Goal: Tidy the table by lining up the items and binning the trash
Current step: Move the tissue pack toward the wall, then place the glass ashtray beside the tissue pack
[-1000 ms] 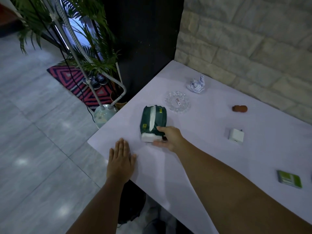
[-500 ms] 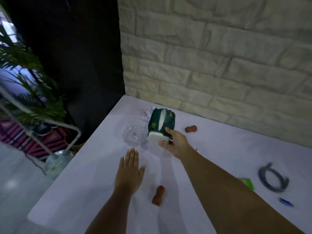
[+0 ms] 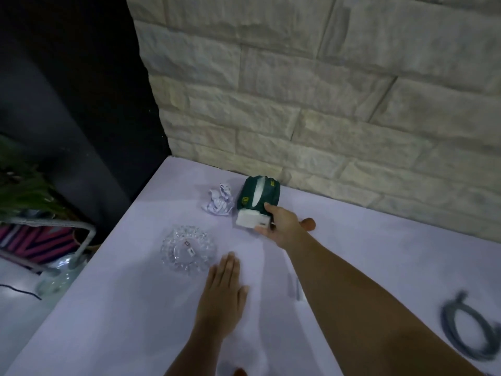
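My right hand (image 3: 282,226) grips the near end of a dark green tissue pack (image 3: 256,200), held close to the stone wall at the far side of the white table (image 3: 113,308). A crumpled white paper ball (image 3: 218,203) lies just left of the pack. A clear cut-glass ashtray (image 3: 188,248) with a small bit inside sits nearer, to the left. My left hand (image 3: 222,294) rests flat on the table, fingers together, holding nothing. A brown object (image 3: 309,223) peeks out behind my right hand.
A coiled grey cable (image 3: 466,332) lies at the right. The stone wall (image 3: 325,104) borders the table's far edge. The table's left edge drops to the floor, with a plant (image 3: 19,188), a white stand and a striped rug there. Another brown bit (image 3: 240,372) shows at the bottom.
My right hand has carried the tissue pack from the table's near left corner toward the wall, past the ashtray, beside the paper ball. My left hand has stayed flat on the table.
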A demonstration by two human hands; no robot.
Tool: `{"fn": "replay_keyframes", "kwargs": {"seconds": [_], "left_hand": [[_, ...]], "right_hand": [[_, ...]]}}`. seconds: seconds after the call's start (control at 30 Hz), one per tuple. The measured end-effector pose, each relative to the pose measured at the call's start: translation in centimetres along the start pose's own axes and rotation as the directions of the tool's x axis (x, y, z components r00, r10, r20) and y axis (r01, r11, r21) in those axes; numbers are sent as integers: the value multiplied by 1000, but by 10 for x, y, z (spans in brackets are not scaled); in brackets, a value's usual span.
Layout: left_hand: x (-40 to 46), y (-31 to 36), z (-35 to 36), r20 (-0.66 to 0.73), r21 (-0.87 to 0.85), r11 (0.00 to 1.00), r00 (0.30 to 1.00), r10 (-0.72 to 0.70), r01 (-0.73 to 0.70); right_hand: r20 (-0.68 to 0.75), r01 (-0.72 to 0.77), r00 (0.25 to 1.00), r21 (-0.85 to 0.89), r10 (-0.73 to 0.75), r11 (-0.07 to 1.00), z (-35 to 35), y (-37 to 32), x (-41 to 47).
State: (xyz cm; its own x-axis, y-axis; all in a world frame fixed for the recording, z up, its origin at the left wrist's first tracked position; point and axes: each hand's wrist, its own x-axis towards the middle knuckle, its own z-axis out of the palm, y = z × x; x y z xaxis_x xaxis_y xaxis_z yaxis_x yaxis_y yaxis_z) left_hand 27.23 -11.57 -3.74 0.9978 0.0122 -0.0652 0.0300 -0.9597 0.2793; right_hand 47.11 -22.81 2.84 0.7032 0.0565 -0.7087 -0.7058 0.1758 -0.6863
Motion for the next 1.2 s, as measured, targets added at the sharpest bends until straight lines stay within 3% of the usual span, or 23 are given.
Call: {"fn": "replay_keyframes", "kwargs": {"seconds": [0.37, 0.6, 0.7, 0.73, 0.8, 0.87, 0.9, 0.93, 1.03, 1.2], "left_hand": [[1, -1, 6, -48, -26, 1000, 999, 9, -10], [1, -1, 5, -45, -25, 1000, 999, 2, -3], [2, 0, 4, -38, -20, 1000, 999, 6, -6], [2, 0, 3, -38, -20, 1000, 999, 5, -6], [2, -1, 3, -38, -11, 1000, 999, 4, -4], [2, -1, 5, -34, 4, 1000, 999, 6, -6], [3, -2, 6, -35, 6, 1000, 999, 7, -6], [3, -3, 7, -41, 7, 1000, 999, 7, -7], [3, -5, 12, -39, 10, 1000, 999, 8, -8], [3, -7, 15, -42, 7, 1000, 999, 9, -9]], "right_hand": [[-116, -27, 993, -131, 12, 991, -7, 16, 12], [-116, 33, 989, -426, -91, 904, -17, 3, 5], [-88, 181, 944, -666, -317, 724, -28, -2, 0], [-42, 253, 896, -771, -443, 584, -35, -4, -1], [174, 344, 769, -924, -615, 169, -51, -7, 0], [415, 349, 713, -909, -565, -227, -69, -9, 4], [473, 346, 725, -878, -501, -330, -79, -11, 7], [489, 342, 744, -864, -454, -370, -88, -11, 10], [467, 340, 780, -875, -416, -345, -108, -10, 16], [524, 424, 707, -852, -475, -308, -121, -1, 15]]}}
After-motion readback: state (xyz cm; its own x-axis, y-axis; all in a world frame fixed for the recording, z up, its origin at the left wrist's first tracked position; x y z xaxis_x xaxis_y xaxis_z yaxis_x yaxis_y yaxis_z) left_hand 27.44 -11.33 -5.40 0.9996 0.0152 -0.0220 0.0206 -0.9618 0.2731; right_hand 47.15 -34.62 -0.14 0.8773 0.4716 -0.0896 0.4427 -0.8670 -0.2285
